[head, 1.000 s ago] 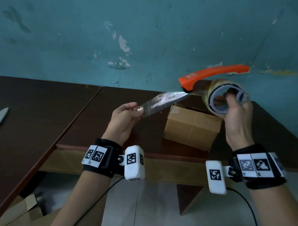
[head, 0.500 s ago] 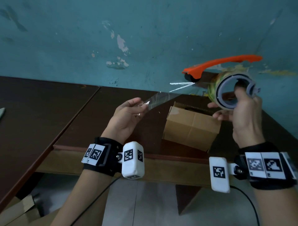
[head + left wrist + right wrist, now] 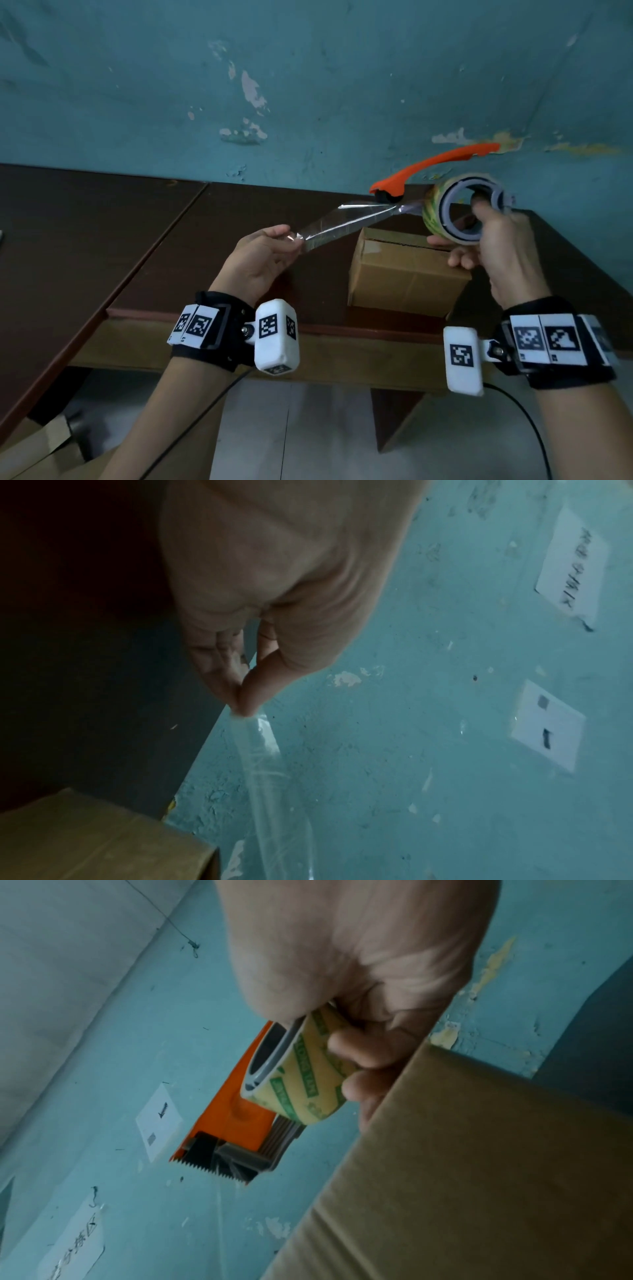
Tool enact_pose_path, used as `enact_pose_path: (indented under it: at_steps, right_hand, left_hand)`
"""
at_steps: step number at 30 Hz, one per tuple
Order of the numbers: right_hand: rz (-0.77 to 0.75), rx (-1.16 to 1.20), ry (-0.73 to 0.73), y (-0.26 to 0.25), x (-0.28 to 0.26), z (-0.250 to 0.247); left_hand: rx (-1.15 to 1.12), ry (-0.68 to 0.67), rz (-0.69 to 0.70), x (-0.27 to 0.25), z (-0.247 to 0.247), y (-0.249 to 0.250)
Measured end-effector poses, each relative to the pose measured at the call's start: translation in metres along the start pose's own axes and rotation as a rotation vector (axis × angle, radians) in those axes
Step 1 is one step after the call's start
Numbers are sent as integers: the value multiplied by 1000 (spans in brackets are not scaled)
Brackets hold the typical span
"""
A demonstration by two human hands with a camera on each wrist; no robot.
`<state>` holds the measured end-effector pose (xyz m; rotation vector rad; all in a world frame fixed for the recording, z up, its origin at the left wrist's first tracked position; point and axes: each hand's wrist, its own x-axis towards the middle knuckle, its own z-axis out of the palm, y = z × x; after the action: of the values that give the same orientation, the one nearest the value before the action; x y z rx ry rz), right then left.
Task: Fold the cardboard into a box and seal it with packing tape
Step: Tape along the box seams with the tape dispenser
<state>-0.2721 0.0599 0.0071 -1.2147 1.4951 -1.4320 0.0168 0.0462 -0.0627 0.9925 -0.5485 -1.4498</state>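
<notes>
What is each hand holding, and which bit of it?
The left hand pinches the free end of the clear tape strip. The right hand grips the tape roll in the orange dispenser, thumb through its core.

The box [image 3: 407,274] sits on the counter [image 3: 171,240], near its front edge, before the wall [image 3: 308,85]. Above it, a tape strip [image 3: 346,224] spans from the left hand [image 3: 257,253] to the dispenser [image 3: 445,192] in the right hand [image 3: 496,246].
</notes>
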Motion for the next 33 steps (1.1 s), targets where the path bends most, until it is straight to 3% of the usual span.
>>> enact_pose_path:
  at_steps: [6,16,24,33]
  right_hand:
    - [-32,-73,-21,4,-1,-4]
    - [76,61,-72,4,-1,-8]
    - [36,97,5,9,1,-2]
    - [43,95,59,15,3,-4]
  left_hand:
    - [208,68,29,-4,-1,-10]
    - [211,58,-26,-13,7,-16]
    - [503,131,-56,-15,14,-19]
    - [627,220,-40,-8,21,-19]
